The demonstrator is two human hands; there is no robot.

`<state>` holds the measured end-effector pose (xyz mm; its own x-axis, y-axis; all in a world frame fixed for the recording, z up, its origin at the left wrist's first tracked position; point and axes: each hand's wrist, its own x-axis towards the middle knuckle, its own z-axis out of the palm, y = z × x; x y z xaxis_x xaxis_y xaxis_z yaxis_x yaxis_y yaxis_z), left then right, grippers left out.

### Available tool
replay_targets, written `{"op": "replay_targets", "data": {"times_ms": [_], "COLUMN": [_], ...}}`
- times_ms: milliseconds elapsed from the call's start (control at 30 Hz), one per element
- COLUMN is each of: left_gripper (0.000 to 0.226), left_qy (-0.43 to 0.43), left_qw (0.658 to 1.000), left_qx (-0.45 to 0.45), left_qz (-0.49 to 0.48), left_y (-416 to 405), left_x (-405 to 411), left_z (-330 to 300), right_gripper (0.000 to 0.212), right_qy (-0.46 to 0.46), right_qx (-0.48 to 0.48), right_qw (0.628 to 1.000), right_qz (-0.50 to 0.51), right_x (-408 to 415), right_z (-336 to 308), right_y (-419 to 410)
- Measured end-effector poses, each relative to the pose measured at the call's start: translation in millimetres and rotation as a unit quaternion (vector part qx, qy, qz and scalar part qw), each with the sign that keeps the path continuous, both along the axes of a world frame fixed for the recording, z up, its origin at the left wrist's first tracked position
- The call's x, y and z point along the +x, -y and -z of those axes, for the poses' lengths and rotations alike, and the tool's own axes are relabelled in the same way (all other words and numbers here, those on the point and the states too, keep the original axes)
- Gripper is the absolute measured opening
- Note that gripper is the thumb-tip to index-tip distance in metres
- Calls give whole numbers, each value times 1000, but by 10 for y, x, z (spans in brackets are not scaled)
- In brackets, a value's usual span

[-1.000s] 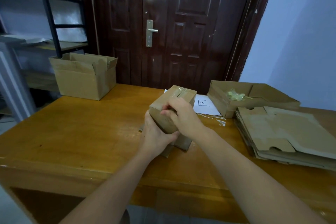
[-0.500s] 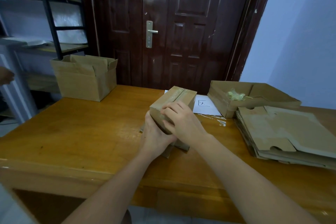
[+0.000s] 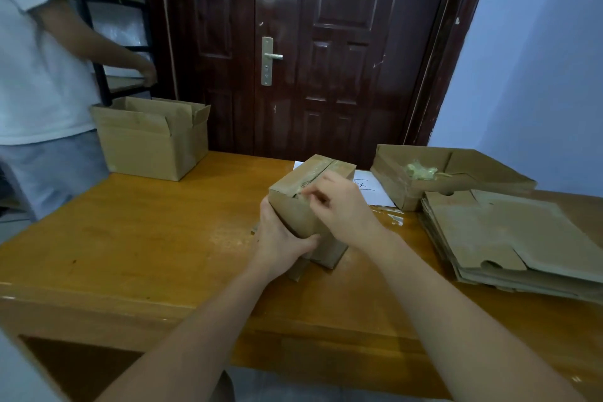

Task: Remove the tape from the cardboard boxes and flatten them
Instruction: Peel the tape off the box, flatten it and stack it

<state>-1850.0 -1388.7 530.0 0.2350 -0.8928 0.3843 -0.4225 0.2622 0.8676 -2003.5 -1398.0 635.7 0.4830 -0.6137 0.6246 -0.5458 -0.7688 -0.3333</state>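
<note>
The right hand's grip point(image 3: 342, 206) now pinches the tape end point(image 3: 301, 193) on the box point(image 3: 306, 219), having risen from its edge, while the left hand point(image 3: 280, 238) clasps the box, so peeling can start.

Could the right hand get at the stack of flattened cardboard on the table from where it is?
Probably yes: the flattened stack lies uncovered on the right hand's side, nothing between them, though it would first have to release the box's tape.

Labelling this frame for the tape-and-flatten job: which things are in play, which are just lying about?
In play:
- small taped box, gripped by left hand
- right hand, fingers picking at its tape
- flattened stack
- tray box with tape scraps
- open box

Lying about:
- paper sheet
- door
- shelf rack
- bystander
</note>
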Motion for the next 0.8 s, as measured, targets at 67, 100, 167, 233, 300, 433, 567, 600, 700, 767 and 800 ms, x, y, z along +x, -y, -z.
{"op": "replay_targets", "data": {"times_ms": [67,100,167,233,300,433,567,600,700,767,800], "left_gripper": [118,119,120,121,120,117,116,119,124,124,124], "left_qy": [4,5,10,14,13,1,15,15,5,4,5], "left_qw": [1000,1000,1000,1000,1000,1000,1000,1000,1000,1000,1000], "left_qx": [12,17,19,19,13,9,15,17,24,26,27], "left_qz": [16,17,9,4,7,16,6,4,7,9,8], "left_y": [13,17,15,3,-10,-51,-78,-78,-75,-70,-66], "left_x": [39,51,56,46,36,25,7,5,12,24,26], "left_z": [-24,-28,-25,-11,-5,-26,-68,-75,-69,-64,-65], "right_gripper": [17,17,19,22,26,39,34,32,34,32,30], "right_qy": [25,26,1,-42,-81,-114,-142,-144,-147,-147,-143], "right_qx": [24,31,38,48,70,87,-31,-60,-87,-65,-51], "right_qw": [999,999,999,997,993,989,989,986,982,984,985], "right_qz": [-5,-7,-13,-33,-41,-27,35,55,80,80,80], "right_x": [-27,-28,-26,-28,-29,1,57,82,154,159,150], "right_z": [-86,-103,-87,-36,11,59,82,81,91,68,41], "right_y": [56,71,74,68,54,1,-70,-96,-155,-162,-160]}}
